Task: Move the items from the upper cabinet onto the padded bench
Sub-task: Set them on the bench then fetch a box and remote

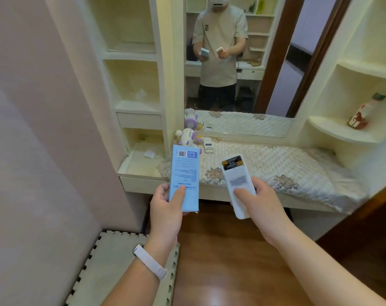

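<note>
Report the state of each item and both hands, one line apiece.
left hand: grips blue box
right hand: grips white remote
blue box: held, not yet on padded bench
white remote: held, back side up
purple toy: lying on padded bench
bottle: standing on corner shelf

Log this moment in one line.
left hand: holds flat light-blue cardboard box; right hand: holds white rectangular plastic device; neither on quilted padded bench yet

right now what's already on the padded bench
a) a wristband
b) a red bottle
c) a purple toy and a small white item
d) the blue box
c: the purple toy and small white item lie together on the padded bench.
</note>
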